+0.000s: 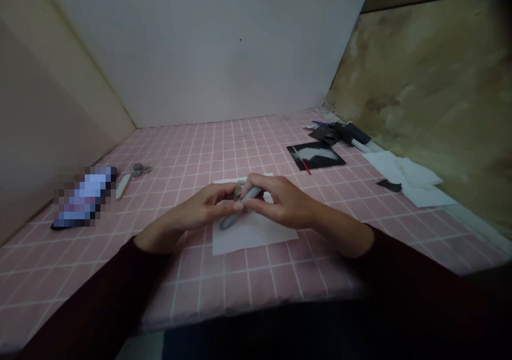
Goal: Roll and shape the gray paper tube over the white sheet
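Over a white sheet of paper [256, 234], both hands meet around a smooth grey curved piece [228, 222], rounded like part of a ring or band. My left hand [202, 206] is closed, its thumb and fingertips pinching near the piece's middle. A small brownish bit [237, 191] shows between those fingertips; what it is I cannot make out. My right hand [286, 201] grips the piece's upper right part with bent fingers and thumb. The piece's lower left end sticks out below the left thumb. Fingers hide the rest of its shape.
A phone [86, 197], a pale flat stick [123, 187] and a grey coiled lump [140, 170] lie left. To the right are a black-and-white sheet [318, 156] with a red thin-handled tool [306, 167], dark scraps [326, 134] and white papers [416, 181]. Walls enclose the pink checked tabletop [192, 152].
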